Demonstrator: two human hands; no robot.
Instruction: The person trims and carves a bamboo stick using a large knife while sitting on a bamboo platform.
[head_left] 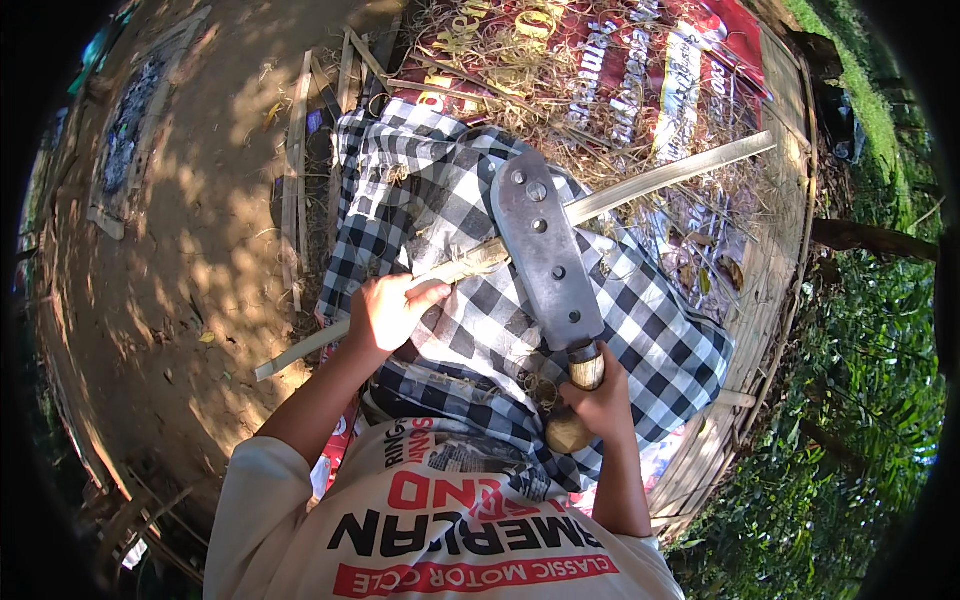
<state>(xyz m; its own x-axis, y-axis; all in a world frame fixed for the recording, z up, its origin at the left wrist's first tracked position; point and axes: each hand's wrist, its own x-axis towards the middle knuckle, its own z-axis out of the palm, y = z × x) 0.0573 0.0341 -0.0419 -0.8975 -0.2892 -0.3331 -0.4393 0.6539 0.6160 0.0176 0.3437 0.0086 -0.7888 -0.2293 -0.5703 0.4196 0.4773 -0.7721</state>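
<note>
My left hand (388,315) is closed around a long pale bamboo strip (675,182), which slants from the lower left up to the far right. In my right hand (604,402) is the wooden handle of a broad knife (545,250). Its wide grey blade has several round holes and points away from me. The blade lies across the strip and hides a short length of it. Curled fibres cling to the strip between my left hand and the blade. Under both spreads a black-and-white checked cloth (450,330) over my lap.
A red printed sheet (740,40) strewn with shavings (550,80) lies beyond the cloth. Loose bamboo slats (297,180) rest at its left, beside bare earth (200,270). On the right runs the edge of a bamboo platform (775,310), with green plants (840,420) past it.
</note>
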